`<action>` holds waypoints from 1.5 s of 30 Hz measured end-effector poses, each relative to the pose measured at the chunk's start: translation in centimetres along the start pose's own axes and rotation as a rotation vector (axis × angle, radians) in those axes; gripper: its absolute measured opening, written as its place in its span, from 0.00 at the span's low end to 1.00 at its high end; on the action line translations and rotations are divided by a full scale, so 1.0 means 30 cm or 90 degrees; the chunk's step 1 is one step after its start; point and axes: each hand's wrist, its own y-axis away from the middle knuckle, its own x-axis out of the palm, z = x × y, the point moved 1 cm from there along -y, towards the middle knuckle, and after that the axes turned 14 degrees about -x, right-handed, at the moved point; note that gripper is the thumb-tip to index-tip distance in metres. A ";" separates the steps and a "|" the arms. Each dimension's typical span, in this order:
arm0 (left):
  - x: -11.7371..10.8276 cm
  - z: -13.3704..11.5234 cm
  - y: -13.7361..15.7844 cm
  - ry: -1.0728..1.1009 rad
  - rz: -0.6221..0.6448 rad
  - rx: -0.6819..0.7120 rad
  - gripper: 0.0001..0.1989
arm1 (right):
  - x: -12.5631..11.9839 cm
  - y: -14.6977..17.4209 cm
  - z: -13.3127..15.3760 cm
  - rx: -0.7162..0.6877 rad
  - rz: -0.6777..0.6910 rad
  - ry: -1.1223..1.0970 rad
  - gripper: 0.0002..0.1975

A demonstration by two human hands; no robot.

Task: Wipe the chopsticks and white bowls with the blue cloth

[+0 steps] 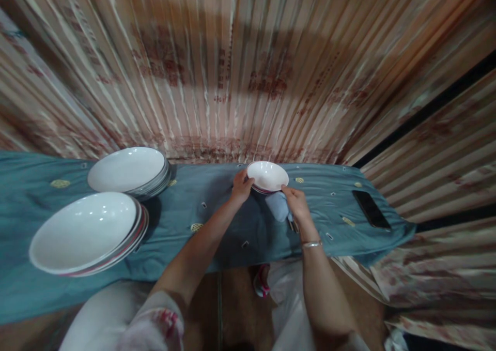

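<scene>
A small white bowl (267, 175) with reddish edging beneath its rim is at the back of the table, and another rim seems to show under it. My left hand (242, 186) grips its left edge, thumb over the rim. On the front right, my right hand (296, 201) is closed at the rim. A light blue cloth (278, 207) is just below the bowl, against my right hand; whether the fingers hold it too, I cannot tell. Thin brown sticks (293, 226) partly show under that hand.
To the left are two stacks of large white dishes, a front stack (83, 232) and a back stack (127, 170). A black phone (371, 209) lies at the right on the teal tablecloth (217, 211). A patterned curtain (217, 82) hangs behind the table.
</scene>
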 end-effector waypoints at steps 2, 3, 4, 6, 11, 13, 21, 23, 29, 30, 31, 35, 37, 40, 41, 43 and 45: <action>0.006 0.008 -0.006 0.003 -0.001 -0.006 0.19 | 0.002 -0.003 -0.002 -0.003 0.008 0.032 0.26; 0.010 0.012 -0.010 0.006 -0.001 -0.011 0.21 | 0.004 -0.004 -0.004 -0.008 0.008 0.050 0.26; 0.014 0.016 -0.014 0.008 -0.001 -0.017 0.22 | 0.006 -0.005 -0.007 -0.014 0.007 0.068 0.27; 0.022 0.021 -0.020 0.013 0.000 -0.029 0.26 | 0.011 -0.008 -0.011 -0.031 0.002 0.104 0.27; 0.035 0.019 -0.011 0.017 0.006 -0.068 0.33 | 0.010 -0.007 -0.016 -0.047 0.015 0.142 0.28; 0.031 0.016 0.013 0.018 0.002 -0.081 0.35 | 0.005 -0.003 -0.020 -0.039 0.043 0.129 0.29; -0.121 0.046 0.274 0.055 -0.007 -0.063 0.36 | 0.065 0.060 0.013 -0.032 0.260 0.022 0.27; -0.188 0.063 0.354 0.047 -0.018 -0.059 0.35 | 0.116 0.105 0.047 -0.058 0.341 0.010 0.25; -0.360 0.099 0.512 0.104 -0.087 -0.093 0.33 | 0.296 0.264 0.150 -0.151 0.470 -0.056 0.18; -0.386 0.102 0.525 0.137 -0.098 -0.108 0.33 | 0.320 0.280 0.164 -0.159 0.469 -0.071 0.17; -0.413 0.104 0.536 0.174 -0.106 -0.125 0.32 | 0.341 0.292 0.179 -0.170 0.464 -0.083 0.17; -0.508 0.108 0.567 0.338 -0.115 -0.193 0.26 | 0.417 0.299 0.277 -0.249 0.451 -0.060 0.12; -0.537 0.107 0.577 0.414 -0.106 -0.229 0.22 | 0.468 0.290 0.358 -0.296 0.466 -0.026 0.09; -0.551 0.099 0.577 0.467 -0.077 -0.240 0.17 | 0.571 0.278 0.496 -0.376 0.483 0.067 0.07; -0.551 0.097 0.572 0.472 -0.070 -0.233 0.16 | 0.610 0.276 0.539 -0.393 0.492 0.098 0.08; -0.547 0.095 0.558 0.477 -0.068 -0.208 0.14 | 0.686 0.277 0.612 -0.420 0.512 0.174 0.10; -0.542 0.099 0.543 0.472 -0.070 -0.189 0.13 | 0.750 0.282 0.662 -0.449 0.532 0.285 0.15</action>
